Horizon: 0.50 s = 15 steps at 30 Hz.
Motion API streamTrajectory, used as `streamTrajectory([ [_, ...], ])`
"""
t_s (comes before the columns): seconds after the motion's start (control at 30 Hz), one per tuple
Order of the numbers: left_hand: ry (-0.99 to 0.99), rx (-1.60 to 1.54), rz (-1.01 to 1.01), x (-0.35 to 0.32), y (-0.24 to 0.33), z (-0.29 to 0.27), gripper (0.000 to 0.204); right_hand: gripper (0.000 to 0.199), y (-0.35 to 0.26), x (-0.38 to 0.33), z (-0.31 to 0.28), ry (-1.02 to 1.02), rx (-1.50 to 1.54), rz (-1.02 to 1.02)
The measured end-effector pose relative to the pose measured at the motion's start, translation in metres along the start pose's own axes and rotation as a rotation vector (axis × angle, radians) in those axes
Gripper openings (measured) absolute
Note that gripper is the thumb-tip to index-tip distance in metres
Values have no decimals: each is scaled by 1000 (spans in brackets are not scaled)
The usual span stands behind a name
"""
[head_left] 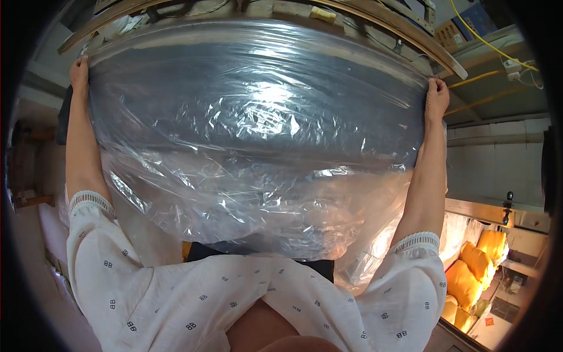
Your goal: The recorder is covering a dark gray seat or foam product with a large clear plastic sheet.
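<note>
A wide sheet of clear plastic film [258,111] is stretched between my two hands, its far edge pulled fairly straight. My left hand [80,71] is closed on the film's far left corner. At the far right corner, my right hand [437,97] pinches the film between thumb and fingers. Both arms reach forward and apart. Wrinkles and bright glints cover the plastic, which hangs loosely toward my body. Something dark and broad shows through its upper part, but I cannot make out what it is.
Beyond the film runs a wooden rail [404,36]. A yellow cable [478,38] hangs at the upper right, near a blue box [474,22]. Several orange-yellow bags [478,264] lie at the lower right, in bright warm light.
</note>
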<state>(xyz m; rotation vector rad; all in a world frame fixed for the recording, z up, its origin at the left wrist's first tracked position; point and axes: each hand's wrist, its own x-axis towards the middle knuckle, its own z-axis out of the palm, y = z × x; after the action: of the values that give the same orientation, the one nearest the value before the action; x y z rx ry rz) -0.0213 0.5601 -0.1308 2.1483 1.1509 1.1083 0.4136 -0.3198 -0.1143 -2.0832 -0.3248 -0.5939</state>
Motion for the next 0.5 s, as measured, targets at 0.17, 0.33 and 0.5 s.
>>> streamTrajectory([
  [0.17,58,57,-39,-3,13,8,47,39,-13,-3,-5,44,-194,64],
  [0.33,99,107,-45,-10,20,11,44,40,-12,-1,-11,184,-367,71],
  [0.5,133,-185,-268,13,-21,-17,44,34,2,9,-3,229,-114,94],
])
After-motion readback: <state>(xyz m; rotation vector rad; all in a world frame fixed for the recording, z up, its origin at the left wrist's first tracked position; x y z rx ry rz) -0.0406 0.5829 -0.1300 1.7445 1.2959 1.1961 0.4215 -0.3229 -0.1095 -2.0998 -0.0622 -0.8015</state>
